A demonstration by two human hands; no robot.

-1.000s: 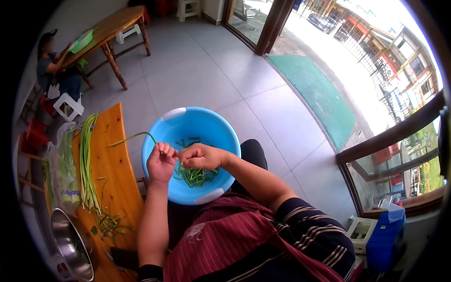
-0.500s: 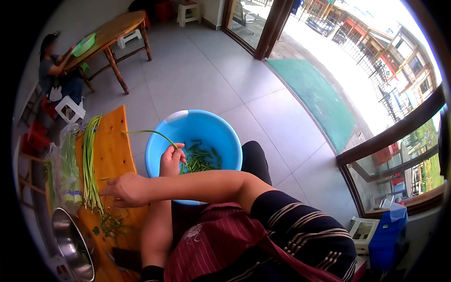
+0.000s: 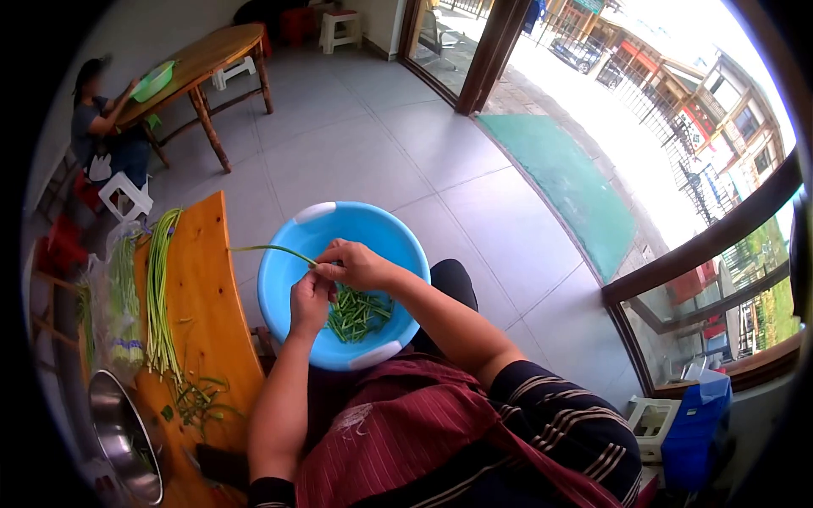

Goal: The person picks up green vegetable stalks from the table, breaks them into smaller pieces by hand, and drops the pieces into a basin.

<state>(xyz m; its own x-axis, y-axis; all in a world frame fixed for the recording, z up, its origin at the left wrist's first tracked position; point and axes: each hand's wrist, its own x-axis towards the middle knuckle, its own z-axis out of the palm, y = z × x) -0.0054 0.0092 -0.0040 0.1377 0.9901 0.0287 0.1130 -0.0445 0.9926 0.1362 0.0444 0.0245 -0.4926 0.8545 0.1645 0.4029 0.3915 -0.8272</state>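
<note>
A long green stem, like a garlic scape (image 3: 275, 249), runs leftward from my hands over the rim of the blue basin (image 3: 269, 326). My left hand (image 3: 312, 300) is closed on its near end. My right hand (image 3: 354, 266) pinches the same stem beside the left, fingers touching or nearly so. Short cut green pieces (image 3: 356, 317) lie in the bottom of the basin under both hands. To the left, a bundle of long stems (image 3: 158, 296) rests on the wooden bench (image 3: 203, 279), near loose trimmings (image 3: 201, 398).
Bagged stems (image 3: 124, 296) and a steel bowl (image 3: 127, 436) stand along the bench's left side. A dark flat object (image 3: 224, 464) lies at its near end. Farther back, a seated person (image 3: 97, 127) reaches into a green basin (image 3: 153, 82) on a wooden table (image 3: 203, 52).
My right hand has moved from over the bench, near the trimmings, to the stem above the basin, joining the left. The blue basin appears slightly lower and further left in view.
</note>
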